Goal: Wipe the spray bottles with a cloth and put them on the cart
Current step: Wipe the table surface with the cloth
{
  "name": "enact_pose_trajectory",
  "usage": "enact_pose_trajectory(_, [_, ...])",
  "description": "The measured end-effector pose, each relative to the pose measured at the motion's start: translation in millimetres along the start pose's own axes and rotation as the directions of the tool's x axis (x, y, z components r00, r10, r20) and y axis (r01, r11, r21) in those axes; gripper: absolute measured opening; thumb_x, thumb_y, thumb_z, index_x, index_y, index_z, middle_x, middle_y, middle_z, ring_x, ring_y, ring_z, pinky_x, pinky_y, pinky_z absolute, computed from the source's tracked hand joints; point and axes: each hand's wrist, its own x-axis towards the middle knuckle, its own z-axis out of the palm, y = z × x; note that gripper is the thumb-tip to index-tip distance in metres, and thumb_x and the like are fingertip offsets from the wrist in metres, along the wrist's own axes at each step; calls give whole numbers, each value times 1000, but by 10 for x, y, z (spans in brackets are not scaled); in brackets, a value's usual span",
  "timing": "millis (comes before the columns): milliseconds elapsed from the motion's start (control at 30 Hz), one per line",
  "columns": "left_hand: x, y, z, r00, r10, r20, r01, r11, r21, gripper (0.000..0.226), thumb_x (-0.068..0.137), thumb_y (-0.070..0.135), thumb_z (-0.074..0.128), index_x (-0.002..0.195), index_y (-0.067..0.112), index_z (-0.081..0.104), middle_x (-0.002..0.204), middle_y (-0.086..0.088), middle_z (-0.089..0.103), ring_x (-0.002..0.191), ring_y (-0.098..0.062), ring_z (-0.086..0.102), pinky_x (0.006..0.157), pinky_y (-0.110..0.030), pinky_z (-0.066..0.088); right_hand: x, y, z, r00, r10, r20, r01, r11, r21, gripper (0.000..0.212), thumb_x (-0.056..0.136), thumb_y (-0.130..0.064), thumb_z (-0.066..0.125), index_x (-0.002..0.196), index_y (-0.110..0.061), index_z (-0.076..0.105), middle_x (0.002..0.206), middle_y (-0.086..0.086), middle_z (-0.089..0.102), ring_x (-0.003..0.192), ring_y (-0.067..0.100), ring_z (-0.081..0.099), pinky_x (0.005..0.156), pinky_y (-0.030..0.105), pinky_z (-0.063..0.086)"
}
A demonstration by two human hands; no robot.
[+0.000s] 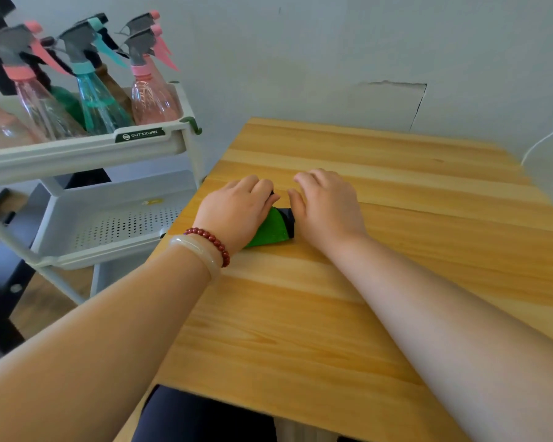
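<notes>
– Cloth [270,229] first: where is it, and who has it?

– Green with a dark edge, folded small, on the worktop [396,186] at mid-frame. The left hand [237,212] lies on top of it, fingers curled over its far end. The right hand [326,208] sits just beside it, palm down, fingers loose, thumb against the dark edge. The hands are side by side with a narrow gap between them.

– Which way does the cloth run?

– Mostly hidden. The part showing slants from lower left to upper right under the left palm.

– And the spray bottles [147,90]?

– All those in view stand upright in the top tray of the cart [83,151], upper left of the frame. None shows on the worktop, so I'd judge the job nearly finished.

– So any reach goes left?

– Yes, up and left, and the left hand is nearer. The cloth lies close to the worktop's left edge, with the cart just beyond it. Its lower tray [115,224] holds nothing I can see. The worktop has open room to the right and toward the wall.
</notes>
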Motion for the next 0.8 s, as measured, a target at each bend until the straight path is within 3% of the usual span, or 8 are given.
enact_pose_trajectory(167, [103, -139, 130, 1000, -23, 18, 23, 1000, 16, 41, 99, 32, 38, 80, 5, 62, 64, -8, 58, 49, -28, 55, 37, -29, 40, 143, 124, 108, 992, 43, 121, -39, 999, -38, 39, 95, -28, 55, 125, -4, 62, 129, 20, 60, 122, 39, 55, 92, 50, 47])
enact_pose_trajectory(267, [150, -151, 59, 997, -15, 69, 13, 1000, 27, 38, 99, 28, 40, 78, 5, 61, 62, -7, 56, 48, -27, 53, 39, -26, 33, 213, 99, 18, 962, 77, 260, -67, 997, -47, 49, 102, -31, 49, 144, -6, 46, 151, 17, 42, 144, 33, 33, 113, 49, 30])
enact_pose_trajectory(333, [180, -145, -50, 994, 4, 107, -8, 999, 37, 36, 99, 27, 41, 78, 5, 61, 63, -6, 56, 49, -27, 54, 44, -25, 29, 252, 51, -102, 940, 87, 331, -74, 996, -53, 53, 103, -33, 43, 150, -9, 36, 158, 14, 32, 150, 28, 21, 119, 45, 21])
enact_pose_trajectory(567, [390, 4, -592, 971, 11, 238, -14, 1000, 10, 38, 101, 28, 35, 81, 8, 60, 60, -2, 57, 47, -25, 54, 48, -25, 28, 349, -133, -722, 833, 151, 532, -101, 987, -123, 58, 106, -38, 31, 157, -17, 14, 165, 6, 9, 153, 23, 3, 122, 40, 10])
enact_pose_trajectory(800, [653, 171, -1254, 967, 26, 255, -9, 998, -68, 36, 103, 25, 35, 85, 7, 60, 69, -5, 63, 57, -29, 60, 51, -36, 48, 462, -394, -1390, 767, 142, 626, -99, 990, -104, 57, 106, -40, 28, 157, -18, 14, 165, 6, 10, 153, 23, 4, 120, 41, 12])
